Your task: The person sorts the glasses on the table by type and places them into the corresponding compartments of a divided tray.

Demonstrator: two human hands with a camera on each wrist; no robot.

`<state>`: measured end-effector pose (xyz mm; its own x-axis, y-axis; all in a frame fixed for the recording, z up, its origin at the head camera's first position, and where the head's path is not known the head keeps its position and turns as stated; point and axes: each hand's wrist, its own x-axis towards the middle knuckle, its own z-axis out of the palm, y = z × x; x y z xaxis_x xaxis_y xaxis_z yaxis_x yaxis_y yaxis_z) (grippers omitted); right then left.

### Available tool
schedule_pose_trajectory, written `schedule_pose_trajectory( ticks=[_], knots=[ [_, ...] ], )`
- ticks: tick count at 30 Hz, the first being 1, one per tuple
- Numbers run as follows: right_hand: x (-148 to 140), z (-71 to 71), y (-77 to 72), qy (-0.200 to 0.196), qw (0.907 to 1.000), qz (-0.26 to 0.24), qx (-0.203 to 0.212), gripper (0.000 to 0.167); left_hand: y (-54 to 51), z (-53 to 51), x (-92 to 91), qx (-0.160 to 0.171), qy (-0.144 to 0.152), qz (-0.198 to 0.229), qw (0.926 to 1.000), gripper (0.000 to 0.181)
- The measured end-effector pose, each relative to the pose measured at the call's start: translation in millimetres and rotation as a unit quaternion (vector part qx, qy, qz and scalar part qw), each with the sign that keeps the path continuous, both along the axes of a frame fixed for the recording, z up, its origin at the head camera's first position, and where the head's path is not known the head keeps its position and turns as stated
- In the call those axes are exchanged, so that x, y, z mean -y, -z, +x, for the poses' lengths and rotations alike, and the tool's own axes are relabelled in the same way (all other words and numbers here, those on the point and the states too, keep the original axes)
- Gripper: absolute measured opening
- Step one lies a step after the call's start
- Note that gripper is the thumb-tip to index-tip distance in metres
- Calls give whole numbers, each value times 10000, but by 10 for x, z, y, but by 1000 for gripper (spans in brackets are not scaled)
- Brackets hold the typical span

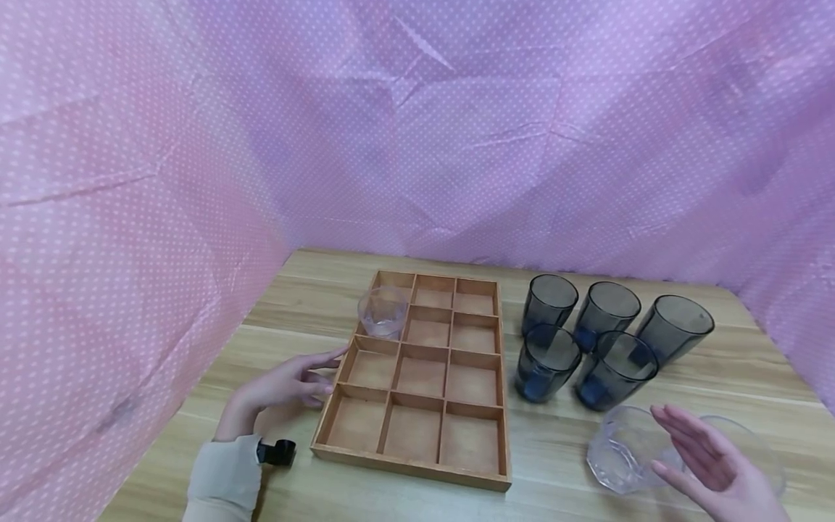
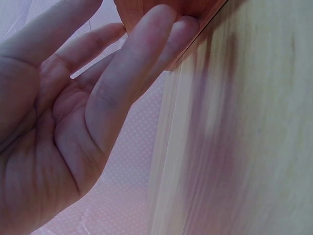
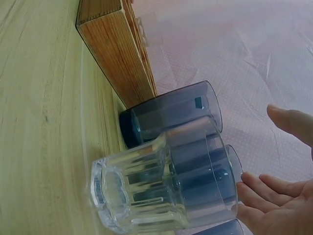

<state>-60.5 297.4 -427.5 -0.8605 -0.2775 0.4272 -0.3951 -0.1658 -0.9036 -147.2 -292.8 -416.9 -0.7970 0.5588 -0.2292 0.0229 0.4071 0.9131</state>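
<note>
In the head view my left hand [image 1: 291,384] rests its fingertips against the left side of the wooden compartment tray [image 1: 409,475], fingers relaxed; the left wrist view shows that hand [image 2: 73,112] at the tray's edge [image 2: 142,10]. One clear glass [image 1: 383,313] stands in the tray's left column, second row from the back. My right hand [image 1: 720,471], fingers extended and thumb apart, is beside and partly over the clear glasses at the front right, one of them [image 1: 616,453] to its left. The right wrist view shows the hand [image 3: 281,196] near a clear glass's rim [image 3: 161,186], holding nothing.
Several dark tinted glasses [image 1: 548,301] stand in a group right of the tray, behind the clear glasses. Pink dotted cloth [image 1: 457,145] hangs behind and at both sides of the wooden table [image 1: 554,464]. A black band [image 1: 277,453] sits at the left wrist.
</note>
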Motion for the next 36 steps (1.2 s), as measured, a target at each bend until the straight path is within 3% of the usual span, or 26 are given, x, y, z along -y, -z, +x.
schedule_pose_trajectory(
  ticks=[7,12,18,20,23,25,29,33,36],
  knots=[
    [-22,10,3,310,9995,-13,68,83,-17,8,14,-15,24,3,10000,76],
    [-26,-10,35,236,9996,-87,112,84,-22,35,41,-12,-81,-57,10000,76],
    [-66,-12,130,-174,9975,-621,294,86,-5,53,60,63,-128,-44,9999,77],
    [-89,11,165,-80,9971,-604,459,86,-5,51,56,72,-122,-21,9999,77],
    [-116,57,218,624,9940,101,894,85,-10,39,43,34,-51,30,10000,77],
    [-137,82,256,1033,9840,735,1251,85,-17,31,32,-17,-13,24,10000,76],
    [-175,110,356,1246,9685,1285,1731,85,-27,14,14,-94,24,-7,10000,75],
    [-124,129,401,1586,9594,1755,1536,86,-32,6,6,-85,42,7,10000,75],
    [-43,149,379,2048,9363,2555,1273,92,-34,0,3,-80,41,7,10000,75]
  ],
)
